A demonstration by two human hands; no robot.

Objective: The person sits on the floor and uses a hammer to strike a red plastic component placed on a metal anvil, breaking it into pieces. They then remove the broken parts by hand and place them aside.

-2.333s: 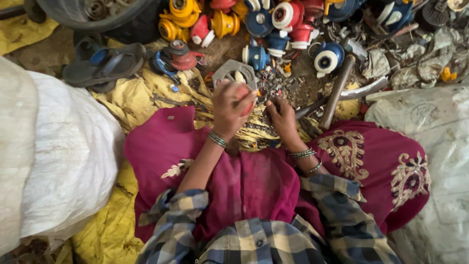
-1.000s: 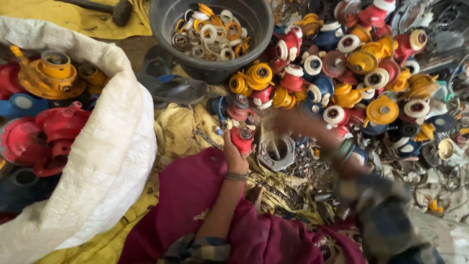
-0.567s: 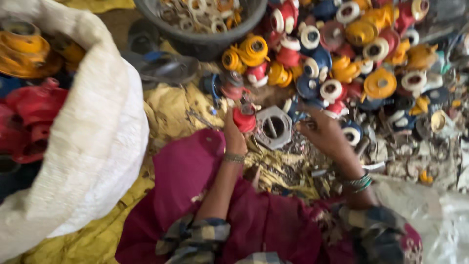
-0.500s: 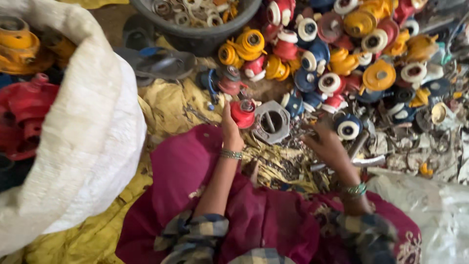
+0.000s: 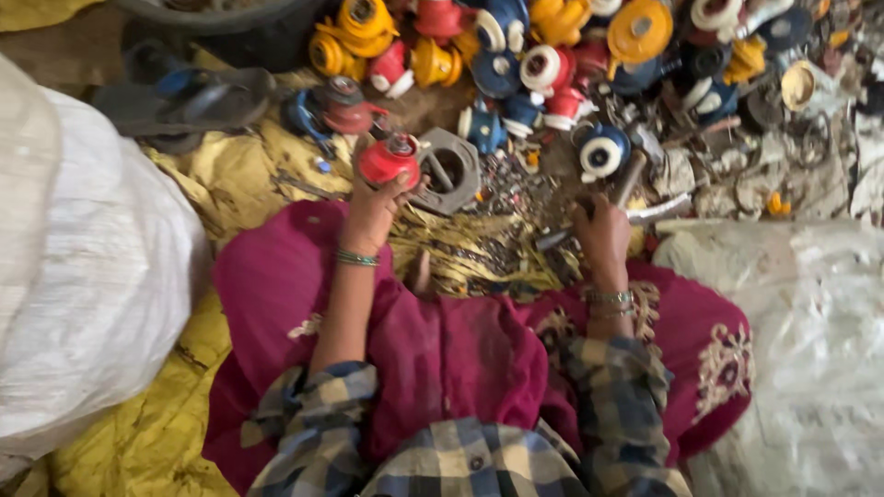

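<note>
Red plastic part (image 5: 388,158) sits clamped in your left hand (image 5: 373,204), fingers wrapped round its body, held up just over the near edge of the yellow sheet (image 5: 235,179) where it meets your maroon lap cloth (image 5: 442,340). Your right hand (image 5: 603,235) is closed round the handle of a hammer (image 5: 631,179), its far end resting among the metal bits on the ground.

Just beyond the red part lies a grey metal block with a hole (image 5: 447,170), almost touching it. My reading is that the part in your grip has not yet been broken open: it looks whole, cap still on. Loose metal scraps (image 5: 502,207) lie beside the block.

Farther out, the heap of red, yellow and blue parts (image 5: 552,55) stretches across the far side, and it looks large, so much appears left to go through.

As for containers, the white sack (image 5: 87,276) at your left bulges, but its contents are hidden. The dark tub (image 5: 221,18) at the far left edge shows only its rim, so you cannot tell what it holds. A second pale sack (image 5: 801,350) lies at your right.
</note>
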